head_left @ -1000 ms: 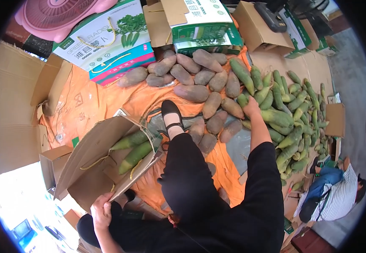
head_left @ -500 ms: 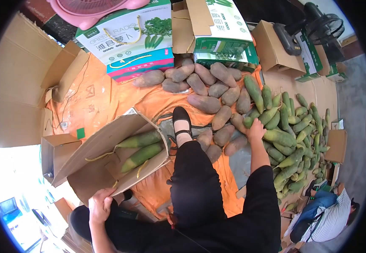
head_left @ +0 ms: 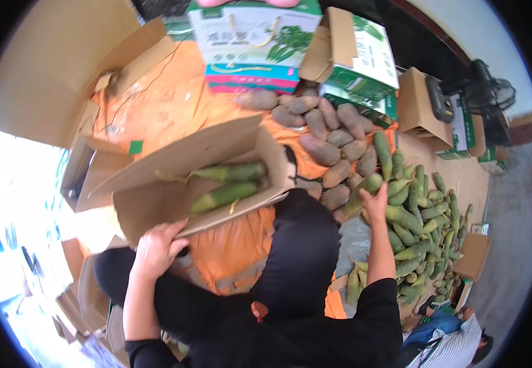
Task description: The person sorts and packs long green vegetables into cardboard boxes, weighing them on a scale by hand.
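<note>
My left hand (head_left: 159, 248) is closed on the near edge of an open cardboard box (head_left: 192, 150) that lies tilted beside my leg. Inside the box are two green radishes, an upper one (head_left: 229, 172) and a lower one (head_left: 223, 197), with yellow cord handles near them. In my right hand (head_left: 374, 207) is another green radish (head_left: 358, 199), gripped near its upper end at the left edge of a big pile of green radishes (head_left: 422, 214). Large brownish-pink roots (head_left: 320, 149) lie just beyond it.
Printed green-and-white cartons (head_left: 254, 34) and an opened carton (head_left: 364, 55) stand at the back. A black fan (head_left: 486, 95) sits at the back right. Orange sheeting (head_left: 174, 92) covers the floor. Another person in a striped top (head_left: 453, 343) is at the lower right.
My right hand has lifted the radish partly off the pile, and more of it shows. The box now sits closer to my leg, covering my shoe. The view has shifted.
</note>
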{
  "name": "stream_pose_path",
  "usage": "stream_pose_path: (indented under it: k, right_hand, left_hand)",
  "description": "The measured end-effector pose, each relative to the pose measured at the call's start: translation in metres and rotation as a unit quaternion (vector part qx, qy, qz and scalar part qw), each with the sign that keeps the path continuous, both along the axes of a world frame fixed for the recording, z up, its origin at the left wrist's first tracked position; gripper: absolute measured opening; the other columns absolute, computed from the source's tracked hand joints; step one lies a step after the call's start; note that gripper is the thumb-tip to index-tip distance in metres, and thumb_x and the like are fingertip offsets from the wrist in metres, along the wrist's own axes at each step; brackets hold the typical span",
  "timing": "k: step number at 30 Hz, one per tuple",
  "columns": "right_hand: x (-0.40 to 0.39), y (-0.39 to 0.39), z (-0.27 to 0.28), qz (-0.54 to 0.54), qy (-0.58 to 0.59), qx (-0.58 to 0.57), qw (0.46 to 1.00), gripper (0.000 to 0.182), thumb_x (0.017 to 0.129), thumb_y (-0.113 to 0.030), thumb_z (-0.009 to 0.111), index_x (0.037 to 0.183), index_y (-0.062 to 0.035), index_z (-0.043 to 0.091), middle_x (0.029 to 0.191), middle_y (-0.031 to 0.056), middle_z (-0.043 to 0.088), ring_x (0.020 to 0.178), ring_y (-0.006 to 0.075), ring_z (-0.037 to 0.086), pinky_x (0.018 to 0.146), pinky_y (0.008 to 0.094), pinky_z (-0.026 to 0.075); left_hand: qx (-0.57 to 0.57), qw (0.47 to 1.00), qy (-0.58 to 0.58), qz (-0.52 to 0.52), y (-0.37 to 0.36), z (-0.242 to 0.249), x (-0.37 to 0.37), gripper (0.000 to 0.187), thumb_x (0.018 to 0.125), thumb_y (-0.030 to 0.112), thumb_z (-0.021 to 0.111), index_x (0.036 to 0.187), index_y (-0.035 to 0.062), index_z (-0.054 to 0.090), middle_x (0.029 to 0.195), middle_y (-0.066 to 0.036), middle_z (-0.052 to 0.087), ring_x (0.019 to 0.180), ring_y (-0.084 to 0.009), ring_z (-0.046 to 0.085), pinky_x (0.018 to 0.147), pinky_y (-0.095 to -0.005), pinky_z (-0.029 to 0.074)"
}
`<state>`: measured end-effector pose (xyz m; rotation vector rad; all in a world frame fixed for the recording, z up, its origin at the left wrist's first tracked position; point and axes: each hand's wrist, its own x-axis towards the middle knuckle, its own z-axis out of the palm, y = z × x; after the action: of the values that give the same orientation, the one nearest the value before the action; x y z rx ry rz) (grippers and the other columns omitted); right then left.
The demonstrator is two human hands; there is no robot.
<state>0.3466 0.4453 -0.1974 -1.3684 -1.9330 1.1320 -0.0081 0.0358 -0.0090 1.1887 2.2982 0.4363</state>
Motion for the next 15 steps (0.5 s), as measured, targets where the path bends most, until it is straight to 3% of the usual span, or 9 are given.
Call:
stream_pose_path:
  k: [2, 8, 13, 15]
  right_hand:
    - [-0.032, -0.012, 0.051, 0.023, 0.038, -0.015, 0.999, 0.049, 0.072, -0.002, 0.071, 0.112, 0.0008, 0.043, 0.102, 0.0087, 0.056, 0.093, 0.0174, 0.056, 0.081, 0.0302, 0.047]
    - [-0.098, -0.041, 0.182, 0.120, 0.181, 0.036, 0.976, 0.055, 0.074, 0.002, 0.070, 0.122, -0.0009, 0.044, 0.116, 0.0097, 0.053, 0.105, 0.0182, 0.053, 0.092, 0.0319, 0.043]
    - [-0.162, -0.077, 0.279, 0.255, 0.285, 0.088, 0.920, 0.055, 0.074, 0.001, 0.070, 0.122, 0.0008, 0.046, 0.125, 0.0146, 0.049, 0.113, 0.0222, 0.051, 0.098, 0.0354, 0.040]
    - [-0.194, -0.094, 0.299, 0.388, 0.336, 0.069, 0.855, 0.050, 0.074, 0.002, 0.070, 0.119, 0.0016, 0.048, 0.124, 0.0157, 0.049, 0.111, 0.0225, 0.052, 0.094, 0.0362, 0.042]
  left_hand:
    - [-0.004, 1.000, 0.014, -0.002, -0.002, 0.004, 0.001, 0.039, 0.080, 0.029, 0.061, 0.110, 0.0033, 0.059, 0.089, -0.017, 0.061, 0.086, -0.0362, 0.058, 0.075, -0.0430, 0.047]
    - [0.013, 1.000, 0.024, 0.010, -0.015, 0.004, 0.003, 0.038, 0.082, 0.026, 0.060, 0.113, 0.0053, 0.056, 0.084, -0.016, 0.060, 0.083, -0.0355, 0.058, 0.074, -0.0421, 0.047]
    - [0.020, 0.998, 0.054, -0.004, -0.022, 0.002, 0.004, 0.038, 0.081, 0.019, 0.060, 0.116, 0.0064, 0.054, 0.086, -0.015, 0.060, 0.085, -0.0339, 0.058, 0.075, -0.0421, 0.047]
    - [0.004, 0.998, 0.055, -0.002, -0.023, 0.003, 0.005, 0.039, 0.081, 0.019, 0.060, 0.118, 0.0068, 0.054, 0.091, -0.015, 0.061, 0.088, -0.0333, 0.059, 0.078, -0.0419, 0.047]
